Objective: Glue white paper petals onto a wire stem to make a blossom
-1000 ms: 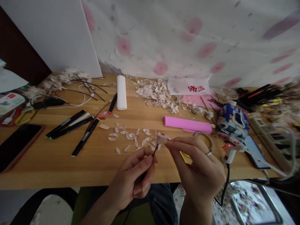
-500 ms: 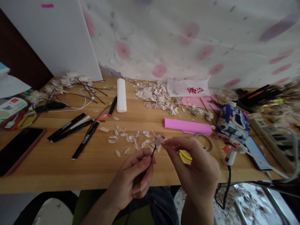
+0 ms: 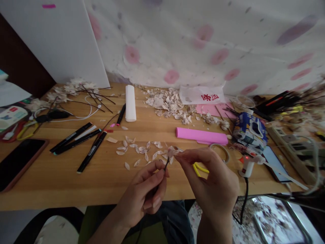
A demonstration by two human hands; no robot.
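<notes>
Over bare front table edge [image 3: 101,204], both hands [image 3: 149,188]

Just the one view here, head cam on the person. It sat above the near edge of the table [image 3: 106,191], pretty close in, and looked forward and down past both hands [image 3: 149,189] to the curtain [image 3: 193,44] on the far side. No second view shared any of it.

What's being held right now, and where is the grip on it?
The left hand grips a small pale flower by its dark stem, just below the petals; the right fingertips pinch at the petals' edge.
</notes>
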